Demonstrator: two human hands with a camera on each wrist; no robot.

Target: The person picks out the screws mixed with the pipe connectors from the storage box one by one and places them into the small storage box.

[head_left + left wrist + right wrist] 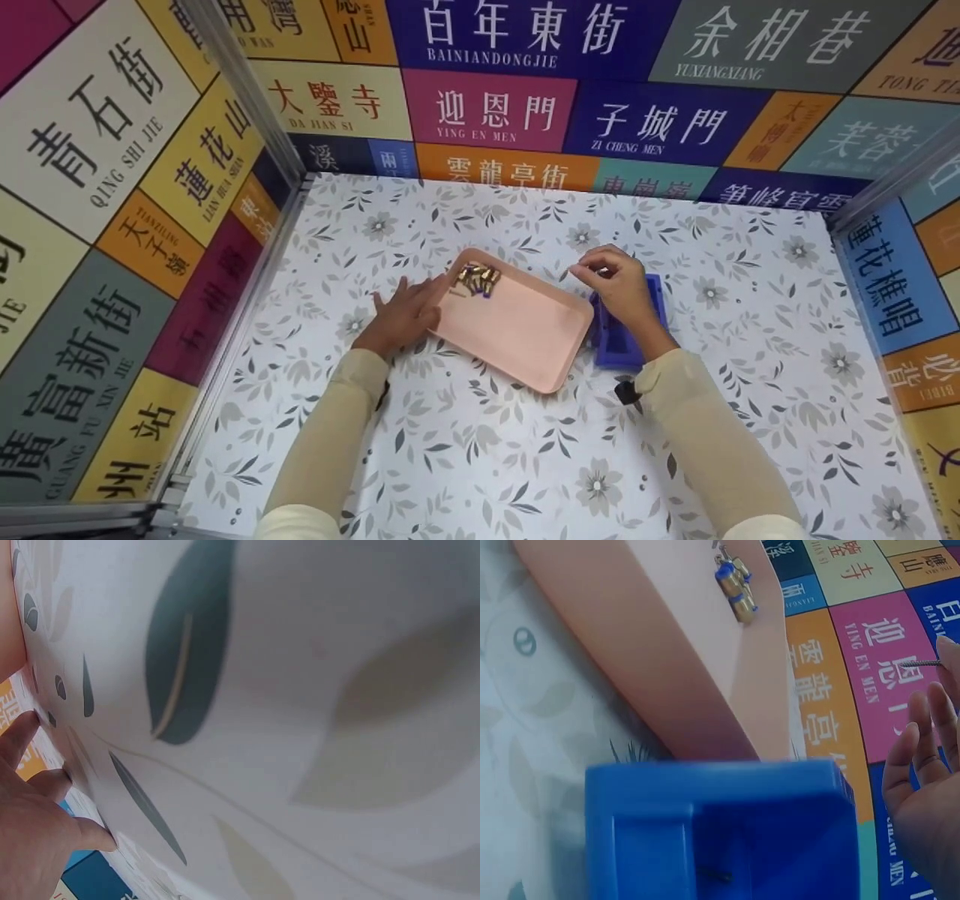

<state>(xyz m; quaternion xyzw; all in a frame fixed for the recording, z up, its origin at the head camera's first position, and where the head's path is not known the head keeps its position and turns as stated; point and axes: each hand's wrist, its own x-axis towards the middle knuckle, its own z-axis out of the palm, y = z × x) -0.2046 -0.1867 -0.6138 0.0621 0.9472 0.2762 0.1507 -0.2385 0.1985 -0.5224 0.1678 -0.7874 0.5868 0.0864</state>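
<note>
My right hand (619,289) is raised above a blue plastic box (658,304) with compartments. Between thumb and fingers it pinches a thin screw (921,663), whose threaded end sticks out in the right wrist view. Inside one compartment lies a small dark piece (716,874), partly in shadow. My left hand (405,311) rests with spread fingers at the left edge of a pink tray (517,330). A small heap of brass-coloured cylindrical pieces with blue bands (477,278) occupies the tray's far left corner.
The tray and the box stand side by side on a table (480,450) with a flower-and-leaf cover. Panels with street names (495,109) wall it in at the back, left and right.
</note>
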